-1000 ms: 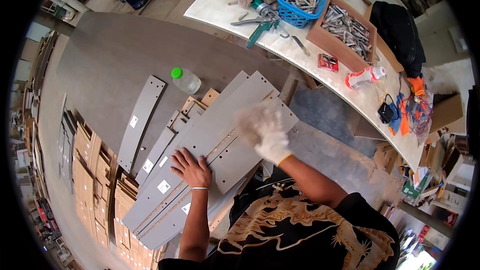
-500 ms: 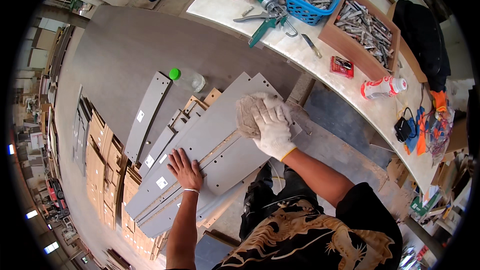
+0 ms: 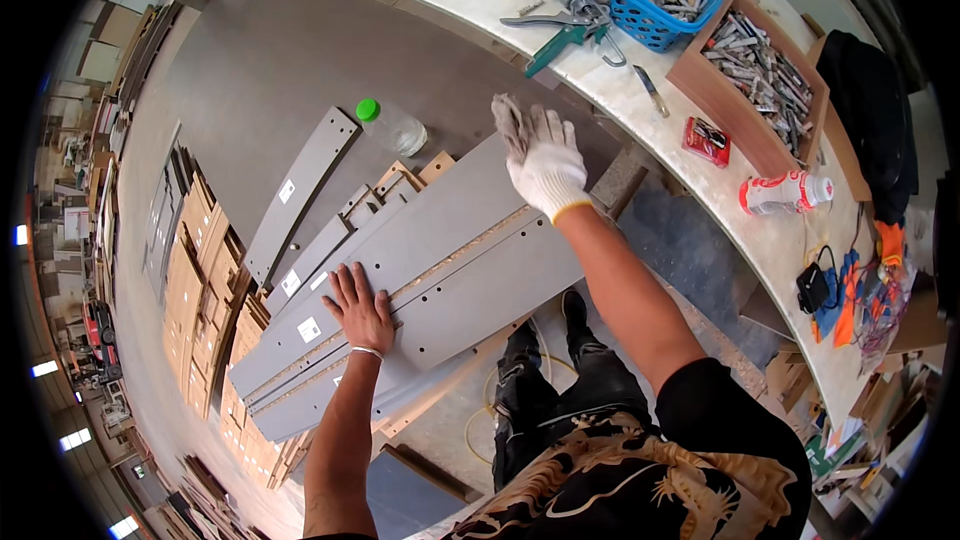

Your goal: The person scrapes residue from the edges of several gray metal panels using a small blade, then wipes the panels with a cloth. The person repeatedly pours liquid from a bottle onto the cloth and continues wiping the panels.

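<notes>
Bare and flat, with fingers spread, my left hand point(image 3: 360, 310) rests on a long grey panel point(image 3: 445, 215) with a raw chipboard edge. My right hand point(image 3: 546, 168) wears a white knitted glove and is over the panel's far end. A grey-brown rag point(image 3: 509, 126) is bunched at its thumb side; the glove hides part of it. Another grey panel point(image 3: 490, 285) with dark drilled holes lies alongside, nearer me. To the left is a narrow grey panel point(image 3: 300, 190) with a white label. A clear bottle point(image 3: 402, 131) with a green cap stands beyond the panels.
A white-topped table point(image 3: 715, 202) curves along the right, bearing a blue basket point(image 3: 650, 25), a wooden box point(image 3: 690, 80) of small sticks, a caulking gun point(image 3: 570, 35), a knife point(image 3: 651, 91) and a red-white bottle point(image 3: 783, 193). Wood-coloured panels point(image 3: 190, 285) are stacked at left.
My right hand has moved away from me to the panel's far end, and the rag now looks bunched, not spread under the glove. My left hand stays on the panel; the whole view has shifted.
</notes>
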Available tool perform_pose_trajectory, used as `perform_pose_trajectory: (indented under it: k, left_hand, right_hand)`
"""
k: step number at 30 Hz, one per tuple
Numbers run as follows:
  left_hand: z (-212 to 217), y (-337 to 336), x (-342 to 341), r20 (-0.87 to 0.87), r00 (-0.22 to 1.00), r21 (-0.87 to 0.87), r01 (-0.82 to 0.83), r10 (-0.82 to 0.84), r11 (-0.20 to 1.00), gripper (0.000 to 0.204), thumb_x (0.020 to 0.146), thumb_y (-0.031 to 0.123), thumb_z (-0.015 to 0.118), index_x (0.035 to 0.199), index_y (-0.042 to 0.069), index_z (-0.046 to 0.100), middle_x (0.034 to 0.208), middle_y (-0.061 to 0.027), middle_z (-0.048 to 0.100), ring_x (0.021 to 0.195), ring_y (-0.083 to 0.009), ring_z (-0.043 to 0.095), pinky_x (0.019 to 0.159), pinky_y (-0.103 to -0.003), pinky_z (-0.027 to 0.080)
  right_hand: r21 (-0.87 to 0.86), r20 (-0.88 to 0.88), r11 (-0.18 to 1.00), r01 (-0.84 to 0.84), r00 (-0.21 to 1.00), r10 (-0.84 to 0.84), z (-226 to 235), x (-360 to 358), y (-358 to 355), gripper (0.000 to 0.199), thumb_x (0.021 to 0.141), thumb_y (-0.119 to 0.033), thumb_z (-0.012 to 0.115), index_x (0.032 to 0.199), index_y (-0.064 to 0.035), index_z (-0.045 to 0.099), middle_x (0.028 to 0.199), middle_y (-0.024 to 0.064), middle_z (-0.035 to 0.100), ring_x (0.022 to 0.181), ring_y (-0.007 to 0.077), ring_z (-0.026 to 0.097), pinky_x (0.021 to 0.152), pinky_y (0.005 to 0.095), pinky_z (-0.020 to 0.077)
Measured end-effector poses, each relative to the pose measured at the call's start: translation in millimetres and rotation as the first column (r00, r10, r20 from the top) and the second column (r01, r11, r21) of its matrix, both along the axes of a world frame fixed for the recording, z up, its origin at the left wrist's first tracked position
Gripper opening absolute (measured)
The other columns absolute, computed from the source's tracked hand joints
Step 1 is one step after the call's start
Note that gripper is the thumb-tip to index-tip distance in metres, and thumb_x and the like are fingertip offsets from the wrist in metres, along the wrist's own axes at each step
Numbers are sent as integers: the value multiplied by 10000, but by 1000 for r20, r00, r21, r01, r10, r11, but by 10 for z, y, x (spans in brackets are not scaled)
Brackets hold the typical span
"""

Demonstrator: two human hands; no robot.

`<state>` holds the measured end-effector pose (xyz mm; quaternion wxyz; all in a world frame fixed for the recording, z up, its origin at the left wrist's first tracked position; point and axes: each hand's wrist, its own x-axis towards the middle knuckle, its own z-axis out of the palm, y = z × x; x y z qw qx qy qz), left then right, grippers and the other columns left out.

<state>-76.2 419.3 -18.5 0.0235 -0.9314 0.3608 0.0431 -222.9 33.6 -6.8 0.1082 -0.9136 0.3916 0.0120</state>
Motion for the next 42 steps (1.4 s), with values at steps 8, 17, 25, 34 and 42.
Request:
perform_pose_trajectory:
  k: [8, 17, 25, 34, 42]
  left_hand:
    - [15, -69, -15, -9, 1000, -13, -7, 7, 1000, 707, 1051, 404, 415, 1653, 71, 252, 1727, -208, 175, 1609, -414, 74, 1246, -661, -6]
    - [70, -31, -22, -3, 1000, -19, -15, 15, 1000, 718, 1039, 404, 435, 1655, 85, 249, 1721, -203, 195, 1611, -402, 77, 1251, -654, -6]
    - [29, 21, 17, 21, 1000, -42, -12, 13, 999, 712, 1036, 400, 444, 1651, 92, 261, 1720, -187, 209, 1606, -403, 95, 1252, -653, 6]
    - [37, 95, -12, 30, 999, -9, -33, 33, 999, 691, 1068, 417, 397, 1659, 93, 246, 1722, -197, 195, 1610, -393, 94, 1255, -637, 6]
    - [11, 109, -1, 34, 999, 19, -29, 28, 999, 700, 1065, 419, 390, 1657, 76, 238, 1721, -205, 190, 1609, -397, 89, 1251, -647, 3]
  right_hand:
    - [52, -28, 997, 52, 998, -50, -1, 90, -114, 797, 1007, -500, 518, 1640, -70, 296, 1702, 149, 302, 1542, 337, 323, 1265, 494, 221]
    - [121, -2, 993, -8, 1000, 9, 139, -89, -93, 729, 1008, -445, 528, 1617, -88, 343, 1692, 154, 289, 1561, 333, 264, 1285, 469, 204]
    - [31, 127, 998, -55, 991, 51, 34, -227, 38, 695, 1002, -384, 543, 1598, -72, 369, 1635, 187, 384, 1509, 362, 331, 1268, 481, 241]
    - [-10, 89, 991, -134, 987, 134, -59, -1550, 1013, 838, 829, -372, 728, 1533, -15, 448, 1620, 225, 378, 1538, 387, 286, 1295, 528, 163]
    - [-26, 169, 997, -70, 983, 73, 43, -1573, 1037, 764, 843, -326, 722, 1493, -4, 479, 1603, 221, 406, 1501, 391, 352, 1283, 506, 221]
